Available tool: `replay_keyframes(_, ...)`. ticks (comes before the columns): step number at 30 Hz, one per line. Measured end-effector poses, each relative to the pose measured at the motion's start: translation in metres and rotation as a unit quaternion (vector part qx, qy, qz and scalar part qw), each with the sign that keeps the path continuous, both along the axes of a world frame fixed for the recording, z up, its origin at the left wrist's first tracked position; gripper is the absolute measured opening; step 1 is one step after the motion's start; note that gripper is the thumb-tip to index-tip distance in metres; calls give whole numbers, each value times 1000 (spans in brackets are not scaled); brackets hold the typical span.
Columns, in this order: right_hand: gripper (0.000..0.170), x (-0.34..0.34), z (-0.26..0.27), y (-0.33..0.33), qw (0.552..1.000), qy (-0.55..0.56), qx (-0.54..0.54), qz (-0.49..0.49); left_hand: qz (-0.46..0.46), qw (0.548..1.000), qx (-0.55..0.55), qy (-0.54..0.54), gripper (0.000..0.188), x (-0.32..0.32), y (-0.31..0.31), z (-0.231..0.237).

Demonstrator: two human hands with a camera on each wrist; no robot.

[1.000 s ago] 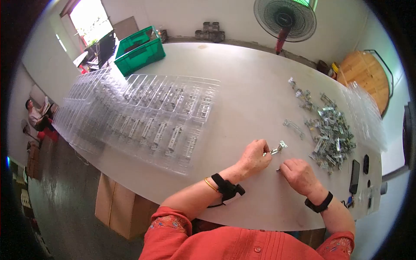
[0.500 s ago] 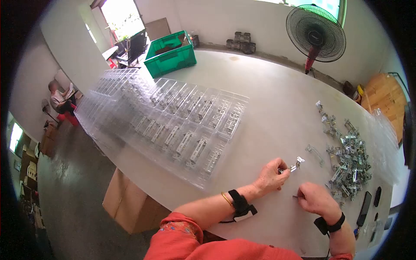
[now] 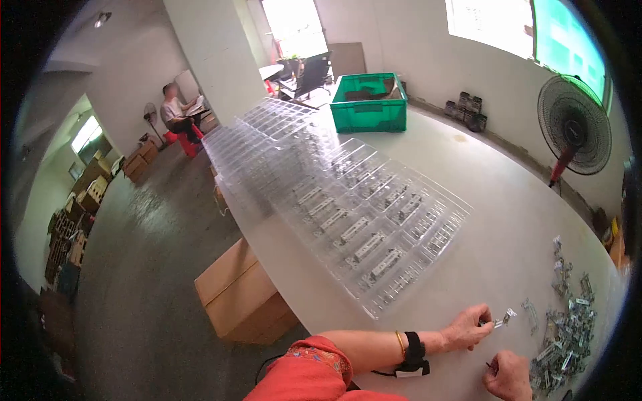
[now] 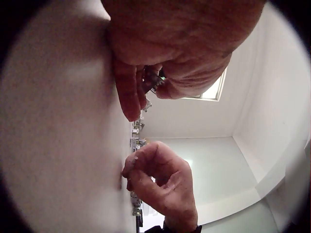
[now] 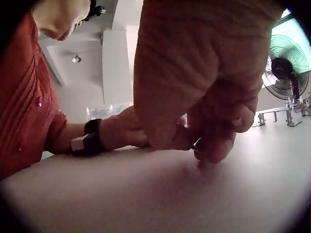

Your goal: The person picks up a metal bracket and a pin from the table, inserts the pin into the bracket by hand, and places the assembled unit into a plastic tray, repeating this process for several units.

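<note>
In the head view my left hand (image 3: 466,327) pinches a small metal bracket (image 3: 506,318) above the white table (image 3: 301,302). My right hand (image 3: 509,377), lower and to the right, has a small dark piece (image 3: 489,365) between thumb and fingertip; the right wrist view shows only a glint of it at the fingertips. A heap of metal brackets (image 3: 567,344) lies right of both hands, with one loose bracket (image 3: 530,315) beside it. Clear plastic trays (image 3: 374,311) holding rows of brackets stand left of my left hand.
A green crate (image 3: 369,115) sits at the table's far edge. Below the table's left side is a cardboard box (image 3: 244,294). A fan (image 3: 574,127) stands beyond the table, and a seated person (image 3: 175,110) is across the room.
The head view has swung left, so table, trays and heap appear lower and further right. Both hands keep their holds, near each other beside the heap.
</note>
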State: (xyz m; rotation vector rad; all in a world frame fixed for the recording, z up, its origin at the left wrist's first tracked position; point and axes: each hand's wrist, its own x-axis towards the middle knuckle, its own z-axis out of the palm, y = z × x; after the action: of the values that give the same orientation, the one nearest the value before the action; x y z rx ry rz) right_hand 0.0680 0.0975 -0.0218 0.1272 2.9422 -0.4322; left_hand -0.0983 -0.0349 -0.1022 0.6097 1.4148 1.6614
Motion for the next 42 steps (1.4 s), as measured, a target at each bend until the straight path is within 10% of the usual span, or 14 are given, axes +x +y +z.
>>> replay_keyframes(14,15,7,-5,3,990,95,-99,-10,38,999,21,-30,17,3,3,-8)
replay_keyframes(25,7,-11,6,26,851,294,-321,-296,63,995,46,-56,20,-4,-2,6)
replay_keyframes(33,13,-49,-19,27,774,322,-475,-268,81,996,35,-26,20,-3,-3,9)
replay_keyframes(42,12,-58,-39,28,797,314,-456,-241,68,997,40,6,20,-3,-5,7)
